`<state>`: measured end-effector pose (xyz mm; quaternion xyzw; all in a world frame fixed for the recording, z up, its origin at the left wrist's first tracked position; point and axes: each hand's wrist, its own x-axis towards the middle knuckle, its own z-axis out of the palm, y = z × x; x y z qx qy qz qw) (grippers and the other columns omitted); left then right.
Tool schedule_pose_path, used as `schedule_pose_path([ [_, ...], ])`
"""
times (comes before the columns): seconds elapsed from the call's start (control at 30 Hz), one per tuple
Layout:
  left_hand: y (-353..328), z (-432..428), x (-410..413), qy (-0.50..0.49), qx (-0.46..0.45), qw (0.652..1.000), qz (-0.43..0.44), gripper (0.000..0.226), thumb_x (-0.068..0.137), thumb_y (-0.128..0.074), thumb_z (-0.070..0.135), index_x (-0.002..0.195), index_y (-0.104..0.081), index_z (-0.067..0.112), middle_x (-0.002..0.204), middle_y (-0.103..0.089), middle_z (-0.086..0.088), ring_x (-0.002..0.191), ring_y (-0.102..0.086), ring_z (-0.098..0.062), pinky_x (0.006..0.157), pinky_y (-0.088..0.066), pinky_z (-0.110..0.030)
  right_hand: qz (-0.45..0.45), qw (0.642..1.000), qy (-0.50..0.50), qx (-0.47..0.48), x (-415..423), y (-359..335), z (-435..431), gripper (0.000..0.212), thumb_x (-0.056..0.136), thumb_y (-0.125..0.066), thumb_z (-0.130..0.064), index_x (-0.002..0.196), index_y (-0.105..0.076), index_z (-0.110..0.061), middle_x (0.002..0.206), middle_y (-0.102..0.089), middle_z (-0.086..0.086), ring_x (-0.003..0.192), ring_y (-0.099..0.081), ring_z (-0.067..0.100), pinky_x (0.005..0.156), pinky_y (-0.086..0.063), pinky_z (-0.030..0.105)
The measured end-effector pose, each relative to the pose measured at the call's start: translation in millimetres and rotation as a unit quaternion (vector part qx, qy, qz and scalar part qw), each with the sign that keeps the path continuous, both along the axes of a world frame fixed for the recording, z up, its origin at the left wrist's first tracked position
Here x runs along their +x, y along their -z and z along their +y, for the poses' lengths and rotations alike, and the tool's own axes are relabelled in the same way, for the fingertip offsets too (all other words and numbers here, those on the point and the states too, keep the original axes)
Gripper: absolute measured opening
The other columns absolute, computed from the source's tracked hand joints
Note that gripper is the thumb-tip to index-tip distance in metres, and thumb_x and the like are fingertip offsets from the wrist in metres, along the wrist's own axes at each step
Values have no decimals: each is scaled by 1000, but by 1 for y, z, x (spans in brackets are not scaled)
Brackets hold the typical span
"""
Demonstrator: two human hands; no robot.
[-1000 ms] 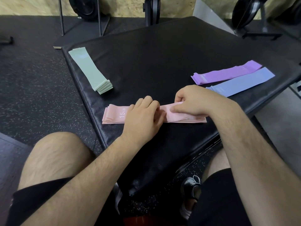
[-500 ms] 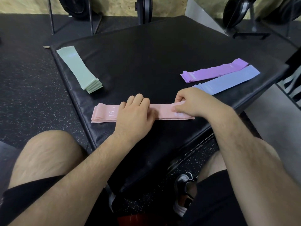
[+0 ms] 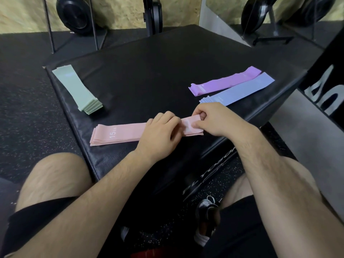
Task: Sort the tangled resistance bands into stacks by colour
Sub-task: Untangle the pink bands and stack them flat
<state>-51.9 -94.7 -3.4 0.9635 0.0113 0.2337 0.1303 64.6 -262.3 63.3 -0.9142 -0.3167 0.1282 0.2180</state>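
A stack of pink bands (image 3: 121, 134), marked 15 LB, lies near the front edge of a black padded box (image 3: 158, 71). My left hand (image 3: 158, 135) rests fingers-down on the middle of that stack. At the stack's right end my right hand (image 3: 214, 118) pinches the top pink band between thumb and fingers, and that end is lifted a little. A green stack (image 3: 78, 90) lies at the left edge of the box. A purple stack (image 3: 223, 81) and a blue stack (image 3: 240, 90) lie side by side at the right.
The box's front corner points between my knees, and its right edge runs close behind the blue stack. Speckled rubber floor surrounds it. Weight plates (image 3: 74, 13) on stands and a mirror (image 3: 279, 15) are at the back. My shoe (image 3: 208, 211) is below the box.
My right hand has curled tighter on the pink stack's right end and raised the top band slightly. My left hand stays pressed on the stack. The camera view has shifted a little.
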Motion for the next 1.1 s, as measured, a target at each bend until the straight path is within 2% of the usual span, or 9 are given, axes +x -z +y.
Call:
schedule_pose_path([
  [0.17, -3, -4, -2, -12, -8, 1000, 9, 18, 95, -48, 35, 103, -63, 28, 105, -54, 13, 93, -48, -15, 76, -41, -36, -1, 999, 23, 35, 3, 7, -12, 16, 90, -72, -25, 103, -64, -29, 85, -66, -10, 79, -62, 6, 67, -46, 26],
  [0.37, -7, -2, -4, 1, -37, 999, 32, 12, 97, -55, 26, 105, -63, 30, 108, -54, 15, 98, -48, -12, 82, -39, -33, -18, 1000, 12, 2, -2, 17, -13, 18, 96, -64, -28, 111, -66, -36, 110, -51, -7, 93, -57, 12, 84, -50, 33],
  [0.5, -16, 10, -8, 49, -78, 992, 90, 18, 96, -57, 21, 111, -66, 27, 116, -55, 14, 105, -50, -14, 93, -43, -37, -33, 999, 3, -8, -7, 15, -12, 24, 98, -60, -27, 121, -64, -34, 118, -52, -6, 102, -56, 15, 91, -51, 39],
  [0.6, -31, 20, -10, 91, -169, 970, 148, 21, 97, -56, 12, 109, -69, 23, 115, -59, 10, 110, -54, -10, 98, -47, -32, -69, 997, -3, -25, -13, 10, -10, 39, 97, -57, -22, 135, -56, -30, 134, -53, -6, 125, -47, 18, 98, -49, 43],
  [0.67, -40, 24, -12, 78, -182, 969, 151, 19, 99, -55, 18, 109, -69, 27, 114, -60, 13, 111, -55, -8, 98, -47, -35, -119, 992, -15, -30, -18, 5, -6, 43, 96, -53, -15, 139, -54, -26, 139, -54, -5, 135, -38, 21, 102, -43, 41],
  [0.8, -56, 40, -20, -14, -36, 987, 156, 25, 100, -53, 29, 122, -66, 32, 130, -57, 12, 121, -51, -15, 96, -39, -38, -161, 985, -61, -6, -32, -3, 13, 37, 101, -48, -16, 135, -60, -22, 138, -58, -4, 135, -41, 21, 111, -35, 40],
  [0.97, -60, 55, -24, -68, -10, 960, 272, 48, 100, -42, 22, 145, -48, 36, 146, -46, 9, 136, -43, -19, 109, -33, -43, -143, 981, -125, -41, -47, 1, 44, 38, 104, -45, -23, 140, -56, -21, 137, -60, -1, 130, -50, 23, 107, -39, 41],
  [1.03, -57, 58, -26, -68, -29, 950, 303, 52, 98, -39, 20, 146, -46, 40, 140, -48, 10, 132, -44, -20, 108, -36, -46, -117, 983, -124, -72, -52, 5, 54, 36, 101, -46, -26, 136, -55, -27, 131, -62, -3, 124, -53, 28, 103, -43, 49],
  [1.1, -56, 61, -27, -58, -44, 953, 295, 51, 94, -39, 26, 141, -52, 39, 124, -51, 7, 124, -48, -23, 104, -41, -51, -116, 980, -123, -108, -57, 7, 59, 29, 93, -50, -28, 121, -56, -34, 117, -61, -8, 114, -57, 29, 95, -47, 56],
])
